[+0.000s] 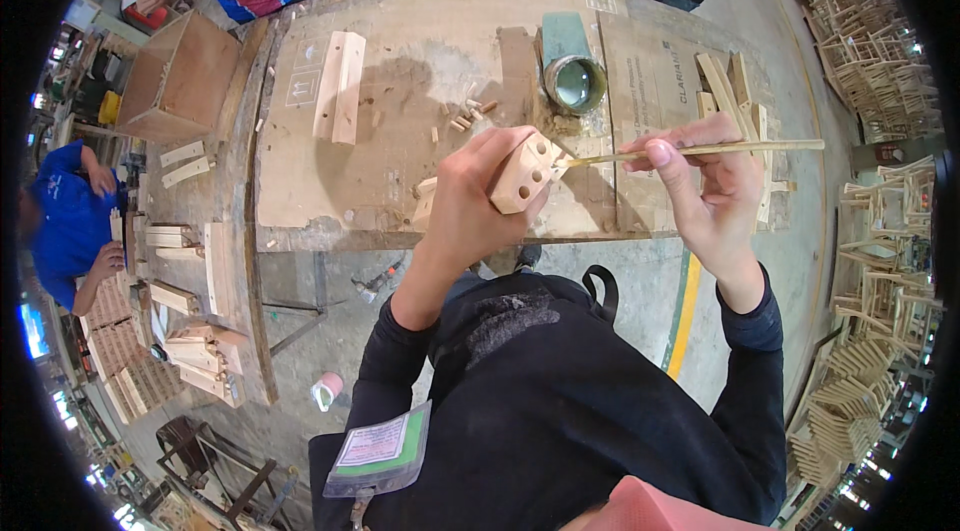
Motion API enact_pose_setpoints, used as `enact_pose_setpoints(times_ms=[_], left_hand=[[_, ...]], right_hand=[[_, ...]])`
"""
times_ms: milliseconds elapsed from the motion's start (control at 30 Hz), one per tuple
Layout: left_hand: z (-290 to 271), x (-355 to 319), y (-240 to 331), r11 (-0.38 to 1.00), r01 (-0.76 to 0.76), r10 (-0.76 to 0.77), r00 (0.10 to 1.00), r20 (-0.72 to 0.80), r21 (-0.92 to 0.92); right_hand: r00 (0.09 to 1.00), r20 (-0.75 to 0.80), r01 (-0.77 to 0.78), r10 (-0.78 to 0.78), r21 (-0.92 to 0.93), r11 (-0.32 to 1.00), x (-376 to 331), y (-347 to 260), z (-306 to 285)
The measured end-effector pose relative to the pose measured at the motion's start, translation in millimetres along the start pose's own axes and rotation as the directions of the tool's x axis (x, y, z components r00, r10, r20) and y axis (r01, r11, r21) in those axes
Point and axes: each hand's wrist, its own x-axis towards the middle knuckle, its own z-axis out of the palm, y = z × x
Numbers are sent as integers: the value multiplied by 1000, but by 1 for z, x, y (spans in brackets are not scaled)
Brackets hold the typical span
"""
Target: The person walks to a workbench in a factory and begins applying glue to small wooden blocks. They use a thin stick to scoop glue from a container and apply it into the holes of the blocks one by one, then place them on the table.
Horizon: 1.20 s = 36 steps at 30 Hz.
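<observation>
My left hand point(466, 189) is closed round a pale wooden block point(520, 179), its end face turned up with three round holes in it. Between the thumb and fingers of my right hand point(712, 193) is a thin wooden stick point(775, 145), held nearly level. Its left tip reaches the block's right side, near the holes; whether it touches cannot be made out. Small wooden dowels point(464, 121) lie loose on the cardboard beyond my left hand. A round cup point(604, 88) with pale greenish liquid stands behind the gap between my hands.
Cardboard point(290, 171) covers the workbench. A long wooden piece point(340, 91) lies at the left, more wooden parts point(740, 91) at the right. A side bench with stacked pieces point(205, 356) runs along the left. Co-workers stand at the far left, left and far right.
</observation>
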Motion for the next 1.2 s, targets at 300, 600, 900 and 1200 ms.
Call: enact_pose_setpoints(times_ms=[300, 600, 900, 1200], left_hand=[[2, 3, 2, 999, -51, 51, 998, 21, 19], [3, 3, 0, 994, -104, 103, 995, 16, 28], [2, 3, -5, 992, -126, 126, 992, 7, 28], [3, 4, -3, 995, -93, 93, 996, 1, 24]], right_hand=[[996, -62, 58, -56, 29, 998, 9, -2, 2], [998, 61, 23, -18, -86, 996, 10, -4, 6], [999, -29, 19, -20, -26, 999, 11, -2, 8], [1000, -17, -8, 8, -17, 1000, 11, -5, 2]])
